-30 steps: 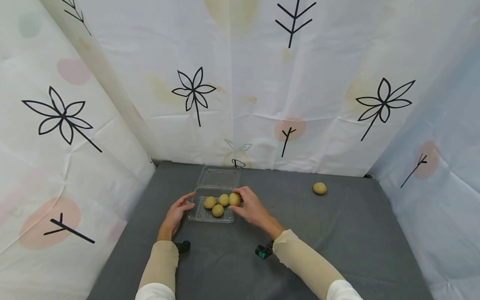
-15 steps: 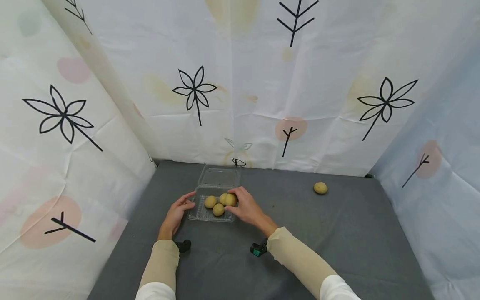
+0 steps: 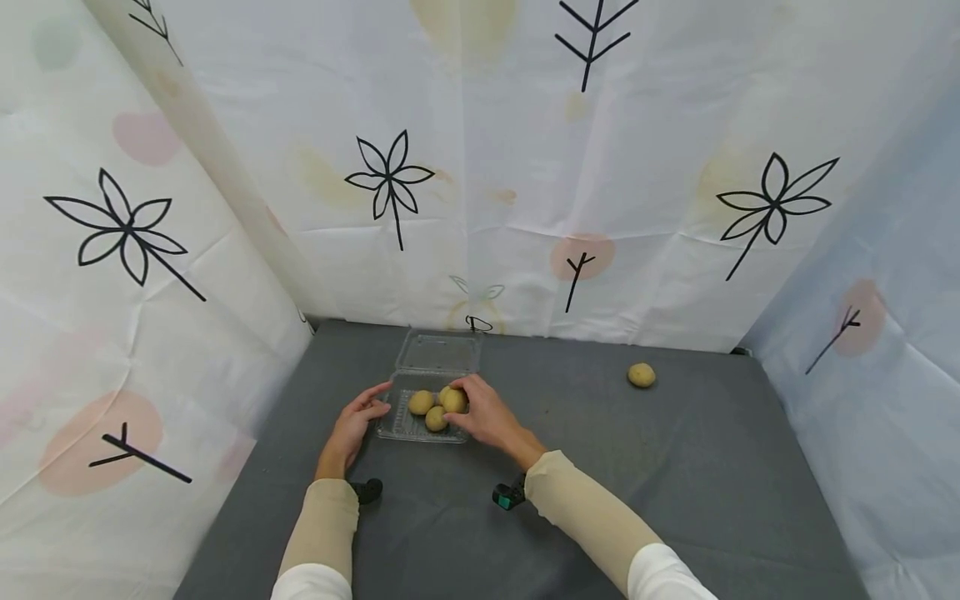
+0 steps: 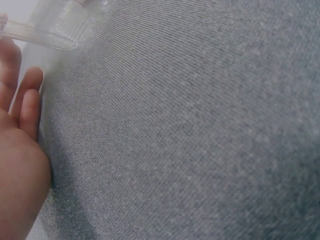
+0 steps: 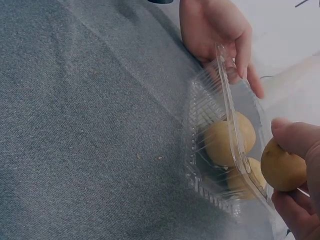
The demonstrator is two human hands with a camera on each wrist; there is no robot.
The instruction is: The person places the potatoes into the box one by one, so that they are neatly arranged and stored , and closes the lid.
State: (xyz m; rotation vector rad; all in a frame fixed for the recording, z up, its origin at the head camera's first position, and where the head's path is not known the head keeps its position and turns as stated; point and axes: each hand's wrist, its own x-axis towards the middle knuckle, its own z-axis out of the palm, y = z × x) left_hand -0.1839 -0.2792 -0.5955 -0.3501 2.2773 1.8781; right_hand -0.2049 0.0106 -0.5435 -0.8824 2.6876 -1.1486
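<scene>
A clear plastic clamshell container (image 3: 401, 430) lies on the table with its lid (image 3: 438, 352) folded back. Two potatoes, one at the left (image 3: 421, 403) and one in front (image 3: 437, 419), are plainly visible inside; a third is partly covered by the potato (image 5: 283, 167) that my right hand (image 3: 487, 414) holds. Thumb and fingers grip this potato over the container's right side, close to the others. My left hand (image 3: 352, 429) holds the container's left edge, its thumb at the rim and some fingers outside the wall, as the right wrist view shows.
Another potato (image 3: 641, 375) lies alone at the back right of the grey cloth-covered table (image 3: 675, 475). Patterned white curtains (image 3: 510, 192) close off the back and both sides. Small crumbs (image 5: 159, 158) lie on the cloth near the container.
My right hand has moved left with its potato, from the container's right rim inward over the potato beside it. My left hand has stayed at the container's left edge.
</scene>
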